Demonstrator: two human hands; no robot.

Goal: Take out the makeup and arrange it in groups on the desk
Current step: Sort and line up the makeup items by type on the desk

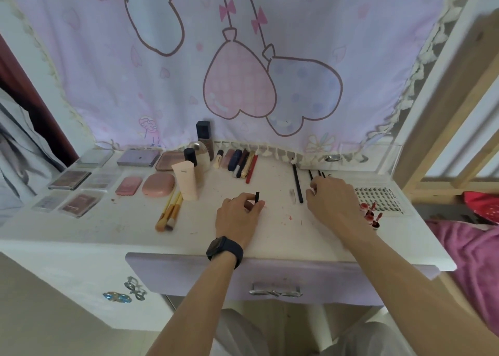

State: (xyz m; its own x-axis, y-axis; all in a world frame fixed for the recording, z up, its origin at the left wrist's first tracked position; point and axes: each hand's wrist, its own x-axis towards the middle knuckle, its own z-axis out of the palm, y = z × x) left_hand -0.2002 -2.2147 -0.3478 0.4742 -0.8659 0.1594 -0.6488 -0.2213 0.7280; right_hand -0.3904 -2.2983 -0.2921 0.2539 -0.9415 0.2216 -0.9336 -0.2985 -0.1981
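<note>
White and smeared with pink, the surface (283,236) already carries groups: flat palettes (78,180) by its left edge, a row of pens (243,163) along the back edge, and a lash tray (378,196) toward the right edge. The right hand (334,204) lies palm down, right of centre. Its fingers (313,191) are bent over the near ends of some thin black sticks (310,174) that point toward the back edge. Whether they pinch the sticks or only touch them, I cannot tell. The left hand (237,215) sits near the centre and pinches a short black tube (257,196) between thumb and forefinger, holding it upright. Between the two hands lies a long black pencil (297,184), its long axis running roughly front to back. It is just beside the right fingers, on their left, so the right hand is nearer to it. The tube probably belongs with these dark sticks, which lie to the right of the left fingers and a little further back.
</note>
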